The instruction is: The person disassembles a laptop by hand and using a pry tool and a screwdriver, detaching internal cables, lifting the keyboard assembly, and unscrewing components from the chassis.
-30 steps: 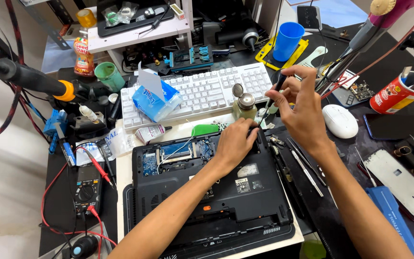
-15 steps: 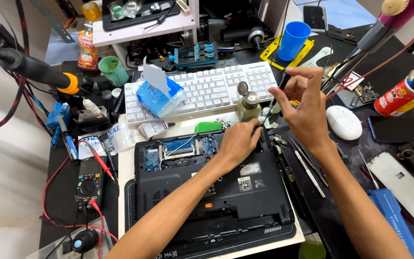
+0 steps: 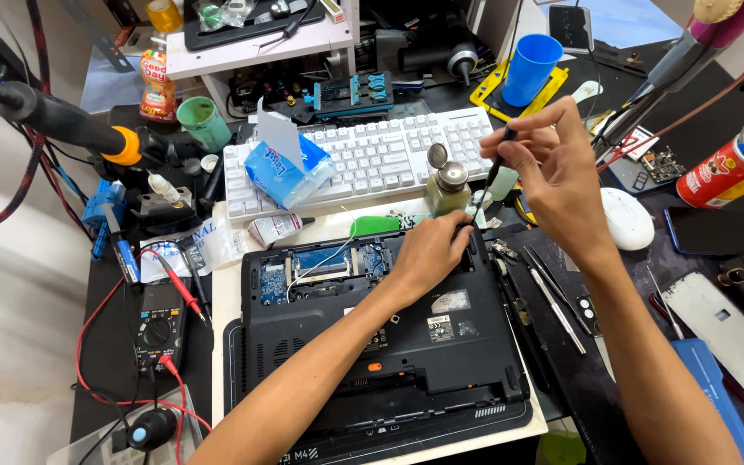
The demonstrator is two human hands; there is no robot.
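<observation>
**Screwdriver lifted clear of the open laptop**

The black laptop (image 3: 389, 344) lies bottom side up in the middle of the bench, with its cover removed at the 11 o'clock corner, so a blue circuit board (image 3: 329, 263) shows there. The white keyboard (image 3: 363, 159) lies behind it, at 12 o'clock. The left hand (image 3: 428, 254) rests flat on the laptop's far edge, fingers narrow and curled over the 1 o'clock corner; I cannot tell if it holds something small. Compared with a second ago, this hand stays almost in the same place, while the right hand (image 3: 553, 172) has risen, at 2 o'clock from the laptop. It pinches a thin dark screwdriver (image 3: 497, 164), tip pointing down toward the small glass bottle (image 3: 448, 191). I judge the tool is between two screws, not working now.
</observation>
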